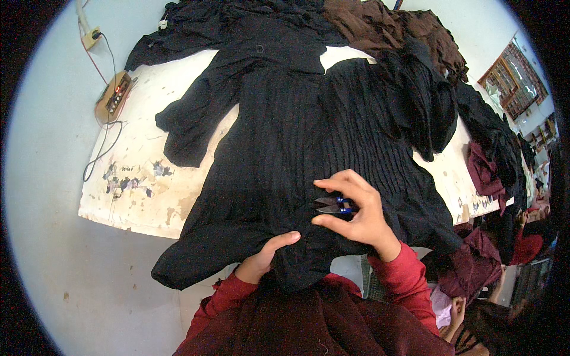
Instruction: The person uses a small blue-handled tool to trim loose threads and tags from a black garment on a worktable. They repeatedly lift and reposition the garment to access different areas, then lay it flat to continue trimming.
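Observation:
A black pleated garment (279, 136) with long sleeves lies spread over the table, its near edge hanging toward me. My left hand (265, 256) grips that near edge, thumb on top and the other fingers hidden beneath the cloth. Just above the fabric, my right hand (362, 209) holds small thread snips (337, 206) with blue handles. Their two pointed blades are apart and point left. The thumb and index finger of this hand are spread, while the snips rest against the inside of the hand.
A pale, stained table (136, 178) bears more black cloth and a brown garment (398, 26) at the back. To the left sits a brown control box (114, 98) with a dangling cable. Maroon cloth (472, 264) and another person's hand (457, 311) are at the right.

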Demonstrator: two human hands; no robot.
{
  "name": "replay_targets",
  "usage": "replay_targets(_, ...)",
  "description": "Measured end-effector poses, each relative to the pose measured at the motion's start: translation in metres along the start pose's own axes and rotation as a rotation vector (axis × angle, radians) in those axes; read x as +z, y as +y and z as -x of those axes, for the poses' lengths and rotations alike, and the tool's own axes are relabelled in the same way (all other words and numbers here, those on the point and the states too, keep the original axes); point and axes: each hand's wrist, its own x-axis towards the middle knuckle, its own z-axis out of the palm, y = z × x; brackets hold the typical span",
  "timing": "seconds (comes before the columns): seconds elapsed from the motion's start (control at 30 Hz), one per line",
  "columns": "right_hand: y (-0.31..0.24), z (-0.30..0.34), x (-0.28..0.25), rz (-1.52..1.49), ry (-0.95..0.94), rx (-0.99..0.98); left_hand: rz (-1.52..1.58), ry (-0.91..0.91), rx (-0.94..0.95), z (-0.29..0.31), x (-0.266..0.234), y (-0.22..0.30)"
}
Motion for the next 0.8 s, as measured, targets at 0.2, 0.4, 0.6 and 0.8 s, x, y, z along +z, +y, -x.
replay_targets(0.2, 0.008, -0.003, 0.015, -0.152, 0.015, -0.009, -0.071, -0.001, 0.0, -0.001, 0.001, -0.001)
replay_targets(0.4, -0.008, 0.008, -0.007, 0.052, 0.202, 0.184, -0.131, 0.022, 0.122, -0.008, -0.012, -0.016)
replay_targets(0.6, -0.018, 0.026, 0.005, 0.049, 0.092, 0.305, -0.143, 0.072, 0.131, -0.012, -0.021, -0.023)
replay_targets(0.8, -0.019, 0.015, 0.009, 0.142, 0.087, 0.185, -0.165, 0.129, 0.304, -0.014, -0.022, -0.028)
